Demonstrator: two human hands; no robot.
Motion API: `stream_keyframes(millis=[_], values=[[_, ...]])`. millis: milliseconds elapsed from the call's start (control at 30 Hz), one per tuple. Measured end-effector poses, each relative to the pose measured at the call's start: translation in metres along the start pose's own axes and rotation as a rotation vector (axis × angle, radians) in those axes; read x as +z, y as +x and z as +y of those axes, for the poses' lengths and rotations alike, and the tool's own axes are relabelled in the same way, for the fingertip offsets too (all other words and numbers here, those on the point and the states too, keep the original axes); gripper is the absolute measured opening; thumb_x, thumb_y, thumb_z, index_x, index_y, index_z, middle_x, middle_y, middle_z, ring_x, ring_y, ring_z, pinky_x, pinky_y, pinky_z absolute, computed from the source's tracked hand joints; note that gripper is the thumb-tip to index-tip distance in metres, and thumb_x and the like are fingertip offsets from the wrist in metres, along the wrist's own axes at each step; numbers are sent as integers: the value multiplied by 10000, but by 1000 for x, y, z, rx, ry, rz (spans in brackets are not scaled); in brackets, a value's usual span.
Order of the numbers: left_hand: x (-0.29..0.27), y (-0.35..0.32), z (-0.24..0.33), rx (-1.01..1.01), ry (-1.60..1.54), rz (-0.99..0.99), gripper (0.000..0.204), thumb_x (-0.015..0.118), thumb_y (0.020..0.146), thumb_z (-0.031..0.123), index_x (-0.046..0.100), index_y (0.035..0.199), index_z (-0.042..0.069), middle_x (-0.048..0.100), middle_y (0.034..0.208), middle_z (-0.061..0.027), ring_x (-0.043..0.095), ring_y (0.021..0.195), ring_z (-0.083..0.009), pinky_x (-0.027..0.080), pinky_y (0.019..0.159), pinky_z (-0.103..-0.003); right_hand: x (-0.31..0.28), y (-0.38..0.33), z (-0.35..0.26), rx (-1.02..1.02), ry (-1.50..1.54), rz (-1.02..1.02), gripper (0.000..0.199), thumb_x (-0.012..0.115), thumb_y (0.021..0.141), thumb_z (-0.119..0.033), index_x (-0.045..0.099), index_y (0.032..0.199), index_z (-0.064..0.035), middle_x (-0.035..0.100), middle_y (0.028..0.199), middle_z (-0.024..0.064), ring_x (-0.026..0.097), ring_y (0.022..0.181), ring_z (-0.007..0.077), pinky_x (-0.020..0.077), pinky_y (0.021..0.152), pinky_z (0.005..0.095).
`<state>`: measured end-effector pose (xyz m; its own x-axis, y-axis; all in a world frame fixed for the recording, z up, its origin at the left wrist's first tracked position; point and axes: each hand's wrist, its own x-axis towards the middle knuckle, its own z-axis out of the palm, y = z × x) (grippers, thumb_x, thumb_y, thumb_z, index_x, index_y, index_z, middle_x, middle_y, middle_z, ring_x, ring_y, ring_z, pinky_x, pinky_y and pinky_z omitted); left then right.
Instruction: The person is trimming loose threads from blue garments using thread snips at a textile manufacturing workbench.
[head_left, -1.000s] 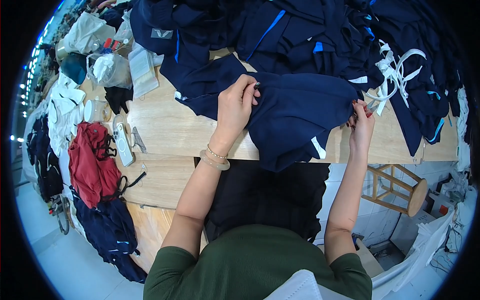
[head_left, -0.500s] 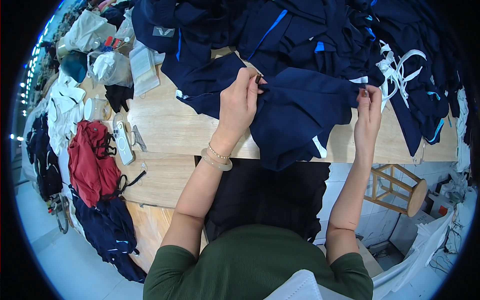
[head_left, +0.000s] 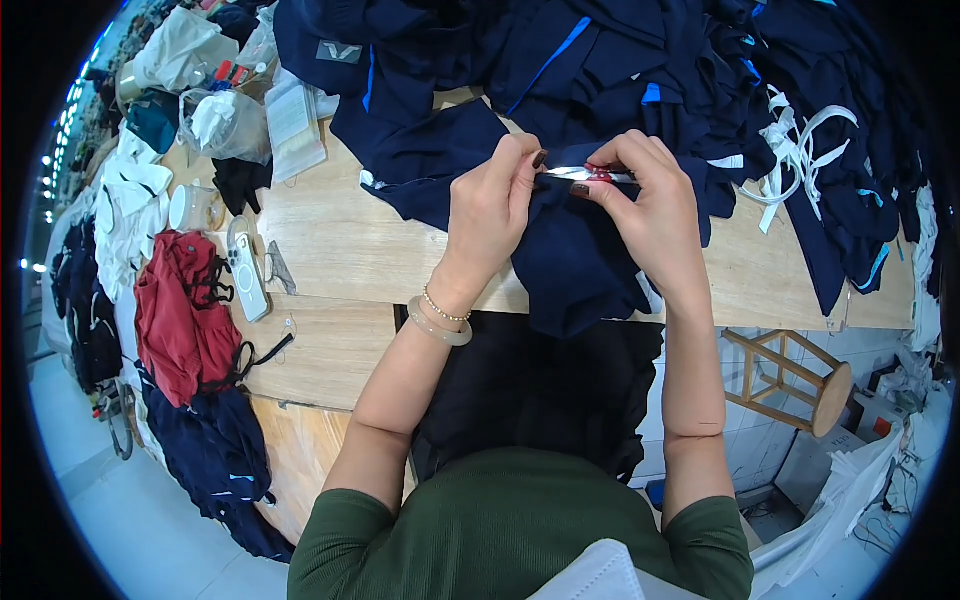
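A navy blue garment (head_left: 570, 270) lies in front of me over the table's near edge. My left hand (head_left: 490, 205) is closed, pinching a bit of its cloth between thumb and forefinger. Close beside it on the right, my right hand (head_left: 655, 215) grips small thread snips (head_left: 570, 174) with silver blades and a red part. The blade tips point left at the left fingertips and the pinched cloth. Whether a thread lies between the blades is too small to tell.
More navy garments with bright blue trim (head_left: 420, 60) heap along the back. White straps (head_left: 795, 150) lie at the right. On the left are a phone (head_left: 246, 275), a red garment (head_left: 182, 325), a plastic bag (head_left: 225, 125) and a jar (head_left: 190, 208). A wooden stool (head_left: 832, 398) is below right.
My right hand has let go of the garment's right part and come left beside my left hand. The snips now show in its fingers. The left hand keeps its pinch on the cloth.
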<state>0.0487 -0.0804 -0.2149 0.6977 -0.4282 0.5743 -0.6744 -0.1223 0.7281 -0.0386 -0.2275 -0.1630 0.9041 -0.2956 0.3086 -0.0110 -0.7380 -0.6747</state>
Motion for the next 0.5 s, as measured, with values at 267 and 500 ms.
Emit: stream_keyframes(millis=[267, 500], values=[[-3, -1, 4, -1, 14, -18, 55, 556, 935, 61, 571, 966, 18, 647, 718, -116, 647, 600, -232, 477, 527, -286, 1, 1, -3, 56, 84, -59, 154, 702, 742, -80, 592, 820, -6, 591, 790, 67, 564, 803, 244, 439, 737, 349], [-3, -1, 7, -1, 2, -39, 57, 551, 937, 55, 573, 968, 12, 652, 730, -117, 668, 626, -223, 487, 534, -273, 0, 1, -1, 11, 33, -55, 157, 699, 732, -69, 587, 819, -1, 588, 786, 72, 564, 802, 248, 441, 720, 345]])
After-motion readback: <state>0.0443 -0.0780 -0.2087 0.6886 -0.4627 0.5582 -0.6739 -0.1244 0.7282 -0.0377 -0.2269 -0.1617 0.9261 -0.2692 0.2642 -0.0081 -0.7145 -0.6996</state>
